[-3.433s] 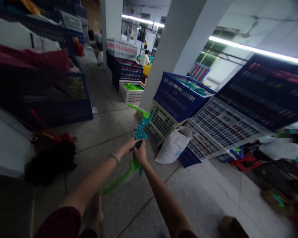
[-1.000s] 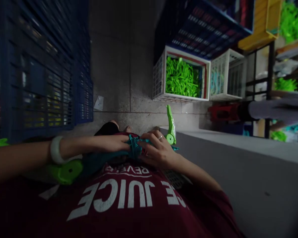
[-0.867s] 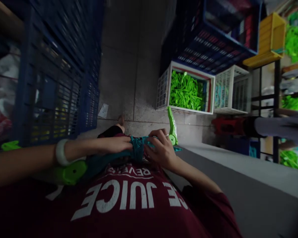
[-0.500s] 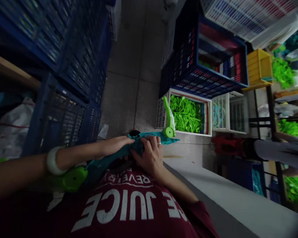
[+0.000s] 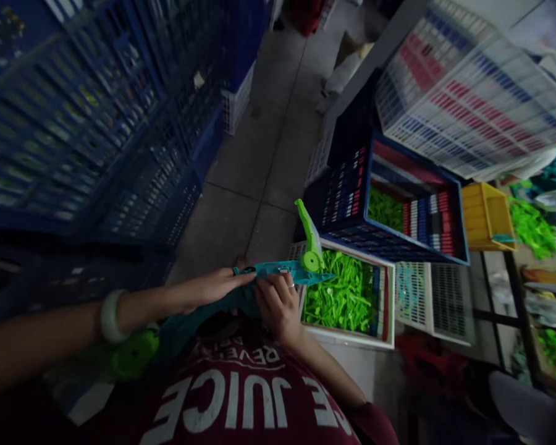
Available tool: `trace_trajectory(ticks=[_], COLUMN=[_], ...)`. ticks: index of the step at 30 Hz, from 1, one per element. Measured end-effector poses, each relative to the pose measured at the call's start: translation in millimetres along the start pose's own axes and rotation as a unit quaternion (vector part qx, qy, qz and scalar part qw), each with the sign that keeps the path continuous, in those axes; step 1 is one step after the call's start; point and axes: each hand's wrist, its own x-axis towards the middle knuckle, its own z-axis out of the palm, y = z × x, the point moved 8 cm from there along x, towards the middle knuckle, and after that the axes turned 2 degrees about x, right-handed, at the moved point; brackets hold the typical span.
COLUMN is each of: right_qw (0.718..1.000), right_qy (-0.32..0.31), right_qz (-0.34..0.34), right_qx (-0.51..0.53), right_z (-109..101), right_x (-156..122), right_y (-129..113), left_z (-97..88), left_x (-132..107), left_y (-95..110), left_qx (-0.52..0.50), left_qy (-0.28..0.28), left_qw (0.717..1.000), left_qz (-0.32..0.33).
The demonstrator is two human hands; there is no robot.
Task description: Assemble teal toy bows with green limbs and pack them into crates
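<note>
Held across my body is a long teal plastic frame, its kind unclear. A lime-green arm with a round hub sticks up from its far end. A second round green part shows at the near end, partly under my left forearm. My left hand lies along the frame's middle with its thumb side against it; its fingertips are mostly hidden. Bent round the frame near the hub are the fingers of my right hand, with a ring on one. Much of the frame's lower side is in shadow.
A white crate of bright green plastic parts stands just beyond my right hand. Behind it are a dark blue crate, a yellow bin and a white crate. Stacked blue crates line the left. Tiled floor runs between.
My view has shifted, so the crates sit lower in the picture. The frame and both hands now appear over the edge of the white crate of green parts. Both hands stay on the frame.
</note>
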Motion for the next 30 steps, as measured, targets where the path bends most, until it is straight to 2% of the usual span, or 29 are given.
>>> trace_trajectory(ticks=[2, 5, 8, 11, 14, 18, 21, 25, 27, 30], right_qw=[0.999, 0.994, 0.987, 0.986, 0.986, 0.988, 0.988, 0.987, 0.984, 0.972], right_qy=[-0.027, -0.098, -0.151, -0.158, -0.153, -0.096, -0.078, -0.096, -0.113, -0.138], right_qz=[-0.04, -0.041, -0.05, -0.053, -0.07, -0.113, -0.123, -0.114, -0.128, -0.186], right_qx=[-0.017, -0.04, 0.001, 0.029, -0.008, -0.036, -0.053, -0.059, -0.052, -0.045], right_z=[2, 8, 14, 15, 14, 3, -2, -8, -11, -10], right_x=[7, 16, 18, 19, 18, 19, 18, 14, 12, 10], right_y=[-1, 4, 4, 6, 7, -2, -8, -7, -7, -11], left_z=[-6.2, -16.7, -25.9, -28.0, -32.7, -37.3, -33.0, -21.2, -19.4, -22.7], left_x=[4, 7, 5, 3, 2, 5, 10, 15, 16, 15], left_y=[5, 6, 11, 20, 26, 29, 27, 29, 33, 39], left_qx=[-0.015, -0.04, -0.035, -0.013, 0.009, 0.034, 0.028, 0.03, 0.043, 0.07], left_qy=[0.018, 0.049, 0.085, 0.097, 0.136, 0.178, 0.158, 0.103, 0.105, 0.139], left_qw=[0.999, 0.997, 0.993, 0.991, 0.985, 0.975, 0.979, 0.987, 0.986, 0.978], left_qz=[0.032, 0.046, 0.071, 0.094, 0.107, 0.126, 0.129, 0.116, 0.123, 0.137])
